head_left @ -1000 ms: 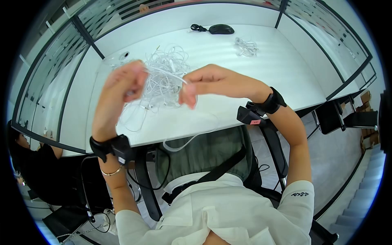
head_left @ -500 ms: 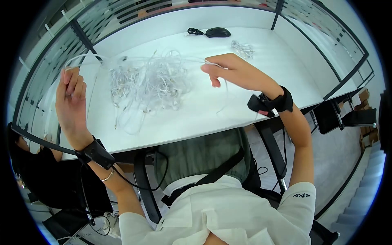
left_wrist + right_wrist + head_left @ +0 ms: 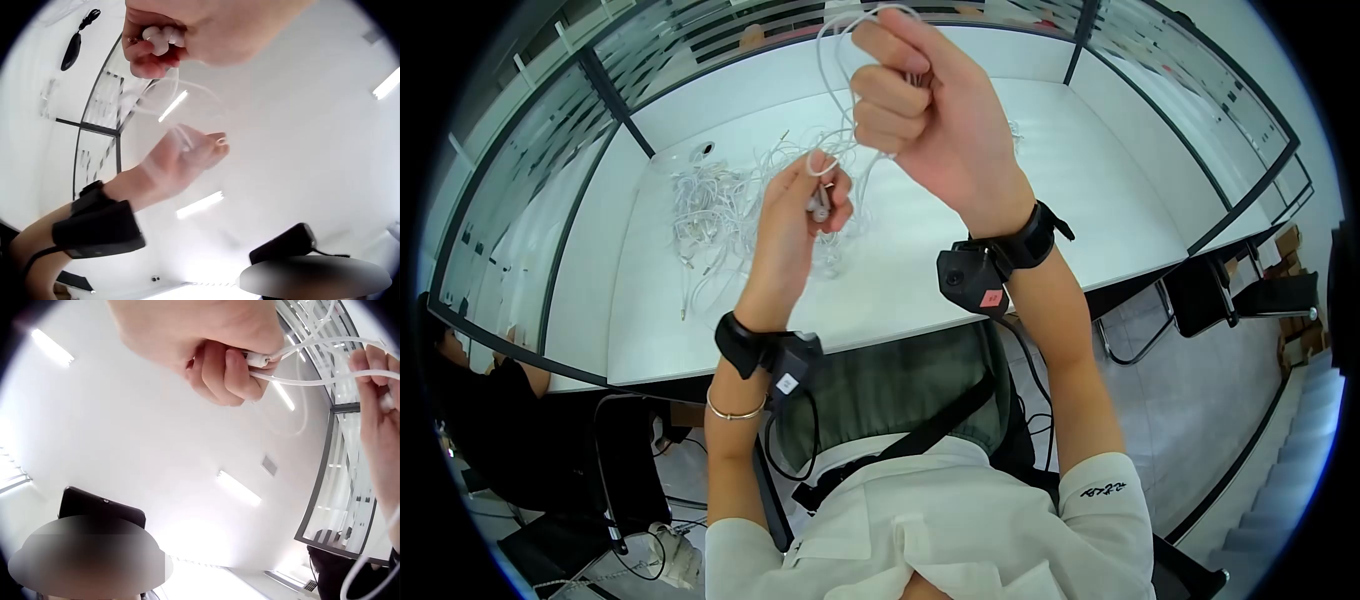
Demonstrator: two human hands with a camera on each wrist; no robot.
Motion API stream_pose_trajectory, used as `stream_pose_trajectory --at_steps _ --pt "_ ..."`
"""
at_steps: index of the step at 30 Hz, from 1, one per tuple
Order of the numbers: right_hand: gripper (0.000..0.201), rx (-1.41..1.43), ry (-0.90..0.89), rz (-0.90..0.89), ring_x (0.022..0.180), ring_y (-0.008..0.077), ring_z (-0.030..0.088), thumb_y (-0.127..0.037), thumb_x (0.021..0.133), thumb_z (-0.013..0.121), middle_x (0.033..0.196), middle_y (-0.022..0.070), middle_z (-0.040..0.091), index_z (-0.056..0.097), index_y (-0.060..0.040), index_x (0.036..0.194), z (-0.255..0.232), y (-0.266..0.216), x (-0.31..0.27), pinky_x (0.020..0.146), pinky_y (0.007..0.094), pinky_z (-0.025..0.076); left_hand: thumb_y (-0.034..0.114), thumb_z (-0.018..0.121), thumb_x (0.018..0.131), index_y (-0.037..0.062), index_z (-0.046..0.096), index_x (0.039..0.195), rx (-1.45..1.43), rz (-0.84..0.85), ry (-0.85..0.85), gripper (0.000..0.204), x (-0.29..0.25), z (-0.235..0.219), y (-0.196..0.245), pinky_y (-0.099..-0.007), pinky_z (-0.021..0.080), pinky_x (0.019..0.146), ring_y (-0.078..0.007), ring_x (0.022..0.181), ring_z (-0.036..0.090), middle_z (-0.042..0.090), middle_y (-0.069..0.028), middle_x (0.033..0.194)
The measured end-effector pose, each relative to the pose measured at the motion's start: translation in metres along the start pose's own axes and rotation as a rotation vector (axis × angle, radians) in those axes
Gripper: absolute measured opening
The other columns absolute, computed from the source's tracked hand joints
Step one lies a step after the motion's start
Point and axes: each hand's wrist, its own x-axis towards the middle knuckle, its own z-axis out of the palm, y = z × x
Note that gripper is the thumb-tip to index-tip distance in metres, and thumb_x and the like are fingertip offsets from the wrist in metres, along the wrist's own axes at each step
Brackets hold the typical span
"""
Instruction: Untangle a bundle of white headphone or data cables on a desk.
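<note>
White wired earphones (image 3: pixel 157 41) are in my left hand (image 3: pixel 792 225), the earbuds showing between its curled fingers and palm. Their white cable (image 3: pixel 824 62) runs in loose loops up to my right hand (image 3: pixel 935 125), raised higher and to the right. In the right wrist view the curled fingers of that hand grip the cable and a small white cylindrical piece (image 3: pixel 256 359) of it. Below and behind the left hand, a tangled pile of white earphone cables (image 3: pixel 715 205) lies on the white desk (image 3: pixel 960 270).
Low partition panels (image 3: pixel 1130 160) enclose the desk at the back and sides. A black mouse (image 3: pixel 72 51) with a bundled cord lies toward the back, hidden by the right hand in the head view. At the left, a person in black (image 3: pixel 510 430) sits beyond the partition.
My hands first drew wide apart with the cable strung between them. Since then the left hand has come back rightward over the pile, and the right hand has risen, its fingers curling in.
</note>
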Motion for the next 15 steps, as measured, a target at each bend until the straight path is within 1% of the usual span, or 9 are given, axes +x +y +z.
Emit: stream_pose_trajectory --at_steps 1,2,5,6,8,11,12,13,15 --pt "0.037 0.001 0.008 -0.037 0.048 0.0067 0.013 -0.031 0.098 0.038 0.054 -0.0083 0.018 0.027 -0.0161 0.066 -0.002 -0.001 0.003 0.046 0.0255 0.013 0.026 0.039 0.099 0.011 0.044 0.075 -0.042 0.004 -0.029 0.028 0.0 0.005 -0.005 -0.021 0.031 0.048 -0.0092 0.052 0.046 0.051 -0.0019 0.067" --pt "0.034 -0.05 -0.049 -0.097 0.046 0.0064 0.017 -0.029 0.098 0.039 0.053 -0.0079 0.019 0.032 -0.0157 0.067 -0.009 -0.004 0.006 0.046 0.0228 0.023 0.027 0.039 0.099 0.0113 0.043 0.075 -0.082 0.009 -0.058 0.029 -0.001 0.009 -0.009 -0.0213 0.032 0.048 -0.0096 0.052 0.047 0.052 -0.0022 0.066" --pt "0.037 0.035 0.104 -0.06 0.043 0.0057 0.023 -0.031 0.1 0.039 0.051 -0.0057 0.028 0.039 -0.015 0.066 -0.006 -0.021 0.004 0.042 0.0226 0.019 0.027 0.037 0.1 0.0111 0.043 0.076 -0.111 -0.012 -0.088 0.029 -0.01 0.012 -0.014 -0.023 0.037 0.05 -0.014 0.058 0.056 0.054 -0.0038 0.066" --pt "0.04 -0.044 0.197 -0.053 0.043 0.0082 0.015 -0.032 0.1 0.033 0.05 -0.0057 0.019 0.025 -0.0166 0.064 -0.005 -0.024 0.005 0.042 0.0258 0.014 0.026 0.037 0.1 0.0101 0.043 0.076 -0.102 -0.012 -0.079 0.029 -0.013 0.015 -0.014 -0.0234 0.038 0.051 -0.0155 0.06 0.057 0.053 -0.0044 0.066" --pt "0.039 -0.052 0.183 -0.07 0.043 0.0077 0.016 -0.031 0.1 0.034 0.05 -0.0058 0.02 0.027 -0.0165 0.064 -0.011 -0.026 0.004 0.043 0.0254 0.015 0.025 0.037 0.099 0.0096 0.043 0.077 -0.089 -0.022 -0.064 0.028 -0.015 0.019 -0.018 -0.0242 0.04 0.055 -0.019 0.067 0.061 0.053 -0.0046 0.067" --pt "0.039 -0.139 0.217 -0.128 0.043 0.0075 0.017 -0.031 0.099 0.036 0.049 -0.0058 0.02 0.027 -0.0161 0.064 -0.018 -0.02 0.006 0.042 0.0251 0.015 0.025 0.036 0.099 0.0101 0.043 0.077 -0.165 -0.033 -0.063 0.028 -0.012 0.025 -0.029 -0.0247 0.042 0.059 -0.0181 0.067 0.061 0.054 -0.0043 0.068" --pt "0.039 -0.138 0.195 -0.129 0.043 0.0076 0.017 -0.031 0.099 0.037 0.049 -0.0058 0.021 0.027 -0.0161 0.064 -0.021 -0.018 0.008 0.042 0.0251 0.015 0.024 0.035 0.1 0.0105 0.043 0.077 -0.166 -0.032 -0.014 0.028 -0.011 0.028 -0.031 -0.0255 0.043 0.063 -0.0173 0.067 0.06 0.055 -0.0044 0.068" --pt "0.039 -0.135 0.171 -0.13 0.043 0.0076 0.017 -0.031 0.098 0.037 0.049 -0.0057 0.021 0.028 -0.016 0.064 -0.024 -0.017 0.01 0.043 0.0251 0.015 0.025 0.036 0.1 0.0108 0.043 0.077 -0.134 0.013 -0.012 0.028 -0.01 0.027 -0.035 -0.0246 0.043 0.061 -0.0164 0.069 0.06 0.055 -0.0045 0.07" --pt "0.04 -0.194 0.163 -0.186 0.043 0.0076 0.018 -0.032 0.098 0.038 0.049 -0.0057 0.021 0.028 -0.0157 0.063 -0.026 -0.018 0.014 0.043 0.0253 0.015 0.028 0.036 0.1 0.0107 0.042 0.077 -0.098 0.045 0.019 0.029 -0.01 0.031 -0.036 -0.0242 0.042 0.054 -0.0149 0.06 0.059 0.056 -0.0052 0.069"
